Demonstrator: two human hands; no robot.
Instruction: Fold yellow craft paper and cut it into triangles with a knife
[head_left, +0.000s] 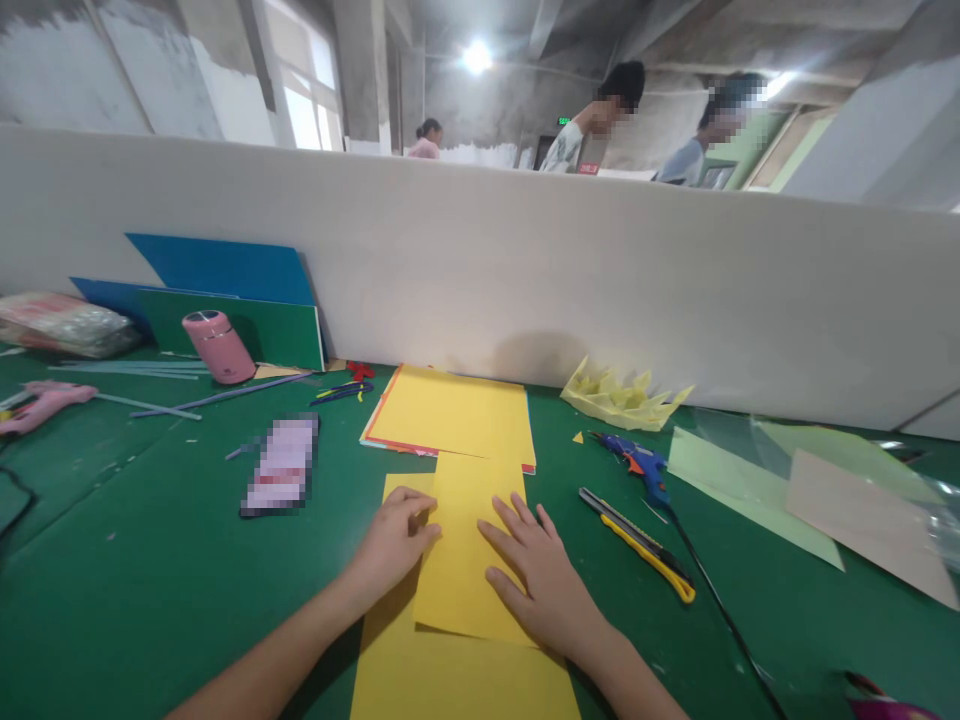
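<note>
A narrow yellow sheet of paper (469,560) lies between my hands, on top of a larger yellow sheet (450,685) and reaching over the front of a paper stack. My left hand (396,540) is at its left edge, fingers curled and the thumb and forefinger closed at the paper's margin. My right hand (536,565) rests flat on the right side of the narrow sheet with its fingers spread. Just beyond, the stack of coloured paper (457,405) has a yellow sheet uppermost.
On the right are a utility knife (637,545), a blue glue gun (637,465), a folded yellow paper piece (622,395) and pale sheets (750,495). Leftward are a phone (281,465), a pink bottle (221,347) and a pink glue gun (52,405). A white partition (450,260) borders the green table.
</note>
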